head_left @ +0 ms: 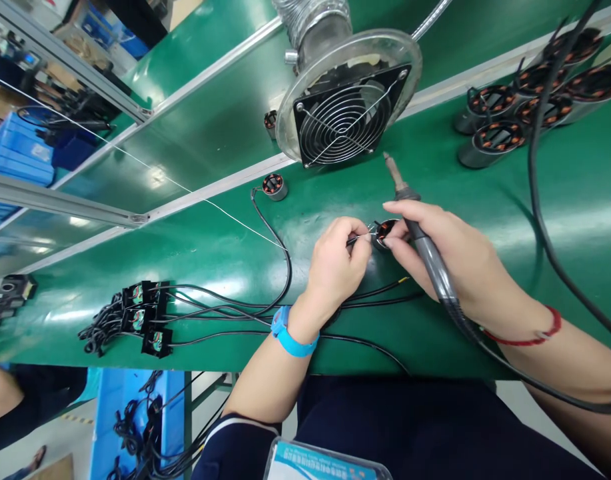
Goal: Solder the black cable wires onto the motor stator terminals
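Soldering work on a small stator coil looks to be the step in hand, to judge by the tool and the wire held at the part. Nearest the person, black leads run across the green table beneath the wrists. The left hand, with a blue wristband on its wrist, has its fingers pinched together on a thin wire end held against the coil. The right hand is closed around the grip of a soldering iron, its tip pointing up and away from the coil, while its fingertips touch the coil's far side. The coil itself sits on the table between the two hands. By my judgement, any next move calls for a steady hold on the wire and for the iron's tip to be turned down to the joint.

Further left lies a cluster of small black fan units with tangled cables. Beyond the hands, another stator rests near the rail, a fume extractor fan stands just behind, and a group of larger stators sits at far right.
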Motion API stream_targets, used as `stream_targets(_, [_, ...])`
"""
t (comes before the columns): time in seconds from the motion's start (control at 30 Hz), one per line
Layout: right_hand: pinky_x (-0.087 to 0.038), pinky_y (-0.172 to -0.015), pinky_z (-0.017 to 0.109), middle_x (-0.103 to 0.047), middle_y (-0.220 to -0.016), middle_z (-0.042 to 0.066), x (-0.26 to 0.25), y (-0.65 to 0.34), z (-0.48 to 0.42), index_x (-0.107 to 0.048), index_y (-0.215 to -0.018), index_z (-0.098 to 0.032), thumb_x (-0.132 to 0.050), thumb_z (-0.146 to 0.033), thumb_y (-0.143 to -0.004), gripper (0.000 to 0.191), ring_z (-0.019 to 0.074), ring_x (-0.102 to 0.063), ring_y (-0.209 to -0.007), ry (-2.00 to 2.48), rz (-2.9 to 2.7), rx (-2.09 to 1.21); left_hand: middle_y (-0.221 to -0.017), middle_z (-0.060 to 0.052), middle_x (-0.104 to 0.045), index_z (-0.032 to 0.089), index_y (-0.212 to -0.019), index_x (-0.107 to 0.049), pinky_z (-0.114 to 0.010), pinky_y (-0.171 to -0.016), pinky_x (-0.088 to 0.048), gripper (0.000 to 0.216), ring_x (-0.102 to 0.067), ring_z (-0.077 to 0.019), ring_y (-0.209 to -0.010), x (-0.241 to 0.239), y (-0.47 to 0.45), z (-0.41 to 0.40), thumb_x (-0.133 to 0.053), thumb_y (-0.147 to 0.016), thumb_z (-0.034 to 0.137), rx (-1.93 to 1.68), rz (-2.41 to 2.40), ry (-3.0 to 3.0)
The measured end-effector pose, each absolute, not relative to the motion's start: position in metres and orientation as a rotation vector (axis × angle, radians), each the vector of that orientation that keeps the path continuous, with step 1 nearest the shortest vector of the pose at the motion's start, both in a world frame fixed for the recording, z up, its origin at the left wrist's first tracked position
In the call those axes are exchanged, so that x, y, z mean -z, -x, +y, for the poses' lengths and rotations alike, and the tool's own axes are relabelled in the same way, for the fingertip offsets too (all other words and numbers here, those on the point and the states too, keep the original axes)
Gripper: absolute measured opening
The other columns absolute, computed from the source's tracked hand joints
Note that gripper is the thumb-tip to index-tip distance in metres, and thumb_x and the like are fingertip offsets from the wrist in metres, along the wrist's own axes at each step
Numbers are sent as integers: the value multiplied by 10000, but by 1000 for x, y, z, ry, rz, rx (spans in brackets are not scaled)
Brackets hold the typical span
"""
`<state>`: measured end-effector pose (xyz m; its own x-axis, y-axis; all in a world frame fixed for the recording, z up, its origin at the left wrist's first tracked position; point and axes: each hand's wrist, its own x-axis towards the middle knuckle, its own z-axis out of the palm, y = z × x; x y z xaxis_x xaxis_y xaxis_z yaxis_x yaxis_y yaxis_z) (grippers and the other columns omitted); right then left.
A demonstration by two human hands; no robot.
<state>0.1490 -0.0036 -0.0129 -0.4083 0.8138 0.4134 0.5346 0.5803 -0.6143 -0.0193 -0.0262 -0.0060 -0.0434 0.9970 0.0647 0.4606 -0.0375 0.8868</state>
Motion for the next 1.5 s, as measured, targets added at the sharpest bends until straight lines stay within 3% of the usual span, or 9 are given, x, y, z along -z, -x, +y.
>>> stream_targets(0.33, [-596,-843,367,-745,-1006,56,10,-147,-12,-583,-1336,-207,-586,-179,-940,398,222,-729,-899,1125,-1925,-452,-813,1,-610,203,-836,-517,-268,-778,-443,115,-576,-133,-797,9,11,-29,-545,-853,93,-1050,1637,-1468])
stream_targets(0.47, [-581,-750,309,-758,-1053,59,3,-163,-26,-612,-1353,-251,-633,-207,-965,391,171,-724,-792,1128,-1823,-448,-805,-2,-621,203,-824,-516,-268,-754,-443,113,-580,-133,-785,10,8,-31,-562,-855,104,-1036,1654,-1475])
stream_targets(0.7, [-556,-582,305,-737,-861,43,16,-180,-45,-691,-1153,-262,-697,-163,-881,289,175,-680,-666,984,-1740,-346,-802,-1,-632,205,-819,-518,-262,-725,-450,121,-584,-126,-767,14,6,-29,-555,-848,94,-1042,1662,-1535])
stream_targets(0.97, [-606,-617,275,-748,-876,61,17,-181,-52,-658,-1080,-238,-656,-203,-923,160,175,-729,-740,1008,-1825,-368,-792,2,-625,208,-833,-514,-255,-688,-446,112,-579,-123,-743,19,7,-30,-541,-851,101,-1094,1649,-1624])
stream_targets(1.5, [-554,-533,277,-735,-834,55,15,-181,-48,-681,-1179,-252,-658,-158,-913,284,162,-676,-624,929,-1839,-378,-806,0,-611,213,-857,-499,-252,-701,-454,107,-578,-125,-760,20,8,-29,-521,-876,110,-1130,1619,-1716])
